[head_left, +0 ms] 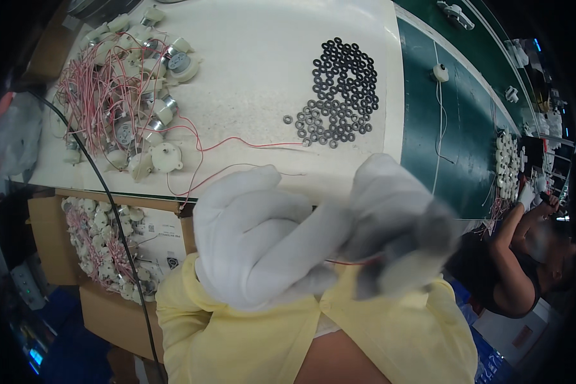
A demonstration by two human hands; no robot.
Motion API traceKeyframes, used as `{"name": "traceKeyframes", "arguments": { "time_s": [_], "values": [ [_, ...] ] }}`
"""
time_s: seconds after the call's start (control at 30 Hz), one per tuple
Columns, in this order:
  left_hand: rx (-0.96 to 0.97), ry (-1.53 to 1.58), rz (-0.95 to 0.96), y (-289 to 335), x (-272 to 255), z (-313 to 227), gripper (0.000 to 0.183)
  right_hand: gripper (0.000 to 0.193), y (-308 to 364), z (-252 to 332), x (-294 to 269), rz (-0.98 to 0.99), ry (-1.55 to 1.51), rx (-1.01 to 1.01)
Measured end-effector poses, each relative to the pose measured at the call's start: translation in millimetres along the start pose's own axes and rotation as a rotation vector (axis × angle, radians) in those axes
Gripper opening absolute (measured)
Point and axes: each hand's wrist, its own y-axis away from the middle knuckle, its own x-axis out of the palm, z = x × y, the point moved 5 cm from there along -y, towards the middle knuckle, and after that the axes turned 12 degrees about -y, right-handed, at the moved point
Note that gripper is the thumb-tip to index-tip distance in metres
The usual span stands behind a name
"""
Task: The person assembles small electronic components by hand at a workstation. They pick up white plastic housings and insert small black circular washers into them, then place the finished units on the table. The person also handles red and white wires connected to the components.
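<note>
Running between the left hand (256, 240) and blurred right hand (397, 217), a red wire (349, 263), each grip's closure impossible to tell

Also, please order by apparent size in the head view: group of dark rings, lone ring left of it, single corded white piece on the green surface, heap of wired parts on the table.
1. Heap of wired parts
2. Group of dark rings
3. Corded white piece
4. Lone ring
</note>
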Motion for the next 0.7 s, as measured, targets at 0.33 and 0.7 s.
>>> {"name": "traceKeyframes", "arguments": {
  "time_s": [0.33, 0.7],
  "values": [
    [-0.024, -0.284, 0.135, 14.8, -2.5, 24.7, 0.03, 0.1, 43.3, -4.6, -121.1, -0.503, -0.975, 0.407],
    [-0.397, -0.658, 0.031, 45.7, -13.5, 62.4, 0.034, 0.048, 34.8, -33.3, -130.0, 0.492, 0.693, 0.866]
  ]
}}
